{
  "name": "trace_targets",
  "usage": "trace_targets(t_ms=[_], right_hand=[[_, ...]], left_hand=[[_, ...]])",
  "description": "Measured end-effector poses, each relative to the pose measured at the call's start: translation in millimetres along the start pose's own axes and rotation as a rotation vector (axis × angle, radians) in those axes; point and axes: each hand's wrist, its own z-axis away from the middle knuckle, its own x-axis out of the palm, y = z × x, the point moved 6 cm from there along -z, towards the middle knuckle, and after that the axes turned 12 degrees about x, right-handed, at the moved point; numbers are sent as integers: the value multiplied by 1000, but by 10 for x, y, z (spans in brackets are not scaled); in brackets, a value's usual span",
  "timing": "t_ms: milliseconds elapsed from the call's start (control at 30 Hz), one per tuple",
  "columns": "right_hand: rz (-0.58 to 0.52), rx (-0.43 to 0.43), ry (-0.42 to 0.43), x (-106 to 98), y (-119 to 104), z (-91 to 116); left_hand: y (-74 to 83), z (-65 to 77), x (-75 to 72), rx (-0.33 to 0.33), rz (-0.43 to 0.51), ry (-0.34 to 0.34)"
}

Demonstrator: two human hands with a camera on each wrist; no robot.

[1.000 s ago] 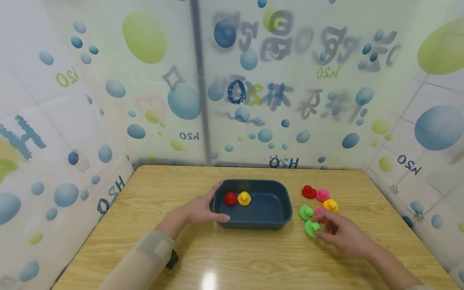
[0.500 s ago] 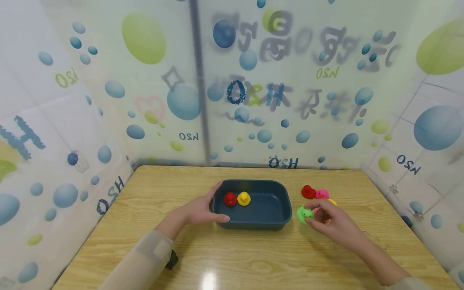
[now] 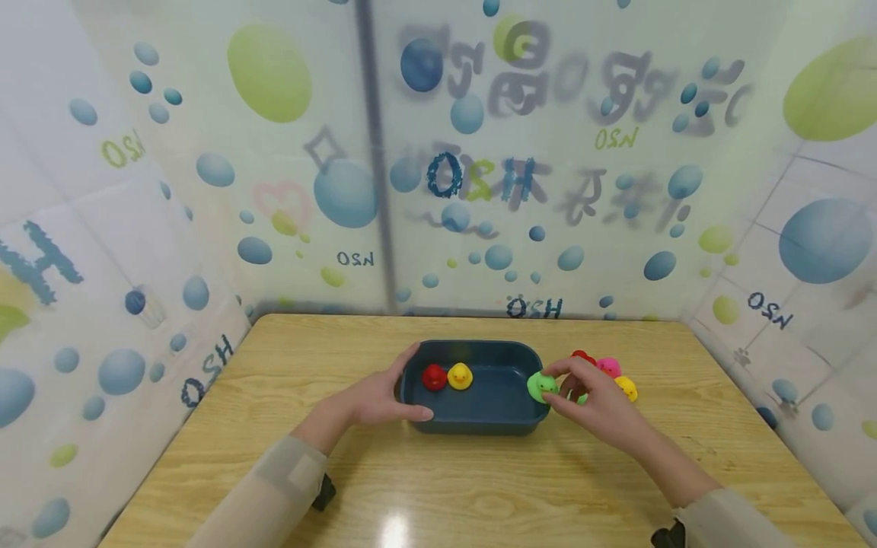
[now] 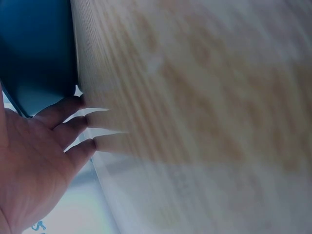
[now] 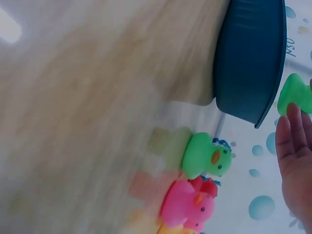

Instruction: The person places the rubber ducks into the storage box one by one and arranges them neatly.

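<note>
A dark blue rectangular tub [image 3: 473, 425] stands on the table. My left hand [image 3: 373, 397] holds its left end, thumb along the front side and index finger at the back corner. In the left wrist view, the other fingers [image 4: 73, 129] reach down beside the tub. My right hand [image 3: 599, 399] pinches a green rubber duck [image 3: 540, 387] between thumb and fingers, over the tub's right rim. Inside the tub, toward the left, a red duck [image 3: 434, 378] sits beside a yellow duck [image 3: 460, 377].
Right of the tub lie a red duck [image 3: 582, 355], a pink duck [image 3: 608, 367] and a yellow duck [image 3: 626, 388]. Another green duck [image 5: 200, 156] and a pink one [image 5: 184, 207] show in the right wrist view. Patterned panels [image 3: 479, 251] enclose the wooden table [image 3: 466, 487].
My right hand has picked up the front green duck from the group and carried it left to the tub's right rim. The left hand has stayed at the tub.
</note>
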Motion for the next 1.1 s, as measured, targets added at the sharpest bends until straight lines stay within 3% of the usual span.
trace_targets(t_ms=[167, 367, 700, 1100], right_hand=[[27, 43, -10, 73, -29, -144], [24, 95, -78, 167, -69, -318], [59, 36, -102, 368, -140, -559], [89, 48, -111, 569, -148, -770]], left_hand=[[4, 0, -3, -4, 1, 0], [-6, -5, -5, -5, -4, -4], [-4, -11, -4, -4, 1, -9], [8, -5, -3, 2, 4, -9]])
